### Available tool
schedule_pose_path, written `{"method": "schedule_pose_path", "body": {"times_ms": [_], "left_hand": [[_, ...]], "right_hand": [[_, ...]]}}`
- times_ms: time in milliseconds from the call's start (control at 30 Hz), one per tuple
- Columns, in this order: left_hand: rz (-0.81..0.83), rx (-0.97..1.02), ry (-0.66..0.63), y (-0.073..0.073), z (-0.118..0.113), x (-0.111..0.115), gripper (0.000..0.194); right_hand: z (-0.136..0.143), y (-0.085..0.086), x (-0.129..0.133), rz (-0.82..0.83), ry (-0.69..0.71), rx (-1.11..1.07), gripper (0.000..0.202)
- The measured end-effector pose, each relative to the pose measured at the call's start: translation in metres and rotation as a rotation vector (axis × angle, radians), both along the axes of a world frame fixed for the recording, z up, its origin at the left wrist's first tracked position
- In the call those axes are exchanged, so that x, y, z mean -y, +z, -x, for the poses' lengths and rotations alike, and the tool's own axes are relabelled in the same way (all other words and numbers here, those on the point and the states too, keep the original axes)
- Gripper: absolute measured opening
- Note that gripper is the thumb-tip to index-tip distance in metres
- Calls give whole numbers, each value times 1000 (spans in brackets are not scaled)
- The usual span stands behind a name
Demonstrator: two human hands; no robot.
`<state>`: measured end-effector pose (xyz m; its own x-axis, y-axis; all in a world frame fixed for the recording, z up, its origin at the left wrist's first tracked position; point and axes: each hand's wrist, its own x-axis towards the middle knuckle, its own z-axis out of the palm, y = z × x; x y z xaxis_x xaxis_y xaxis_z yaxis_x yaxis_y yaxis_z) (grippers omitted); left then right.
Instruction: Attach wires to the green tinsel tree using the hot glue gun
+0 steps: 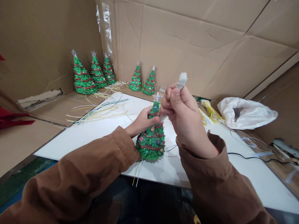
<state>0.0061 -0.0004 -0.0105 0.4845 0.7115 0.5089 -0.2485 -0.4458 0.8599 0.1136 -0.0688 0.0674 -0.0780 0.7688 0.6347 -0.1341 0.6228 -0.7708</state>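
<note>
A small green Christmas tree (151, 140) with red garlands and a clear star on top stands upright near the front edge of the white board. My left hand (143, 121) is wrapped round its upper part from the left, the thumb across the front. Beside the star, on the right, my right hand (181, 107) is closed and pinches a whitish crumpled strip (182, 80) that sticks up above thumb and finger. A yellow and a white wire (137, 171) hang out below the tree's base.
Several similar trees (82, 77) stand along the cardboard walls at the back and left. Loose wires (98, 113) lie on the white board (93, 133). At the right are yellow wire bundles (211, 112), a white plastic bag (254, 113) and a black cable (247, 157).
</note>
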Motion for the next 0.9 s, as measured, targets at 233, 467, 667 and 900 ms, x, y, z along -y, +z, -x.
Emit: {"method": "schedule_pose_path", "body": {"times_ms": [233, 467, 667, 900], "left_hand": [[24, -60, 40, 4, 2, 5, 59], [21, -81, 51, 3, 3, 5, 54], [-30, -85, 77, 10, 3, 10, 53], [-82, -118, 115, 9, 4, 10, 44]], "right_hand": [[-3, 0, -3, 11, 27, -2, 25], [1, 0, -3, -7, -15, -15, 27], [5, -1, 1, -13, -29, -13, 25], [5, -1, -1, 10, 5, -16, 25]]}}
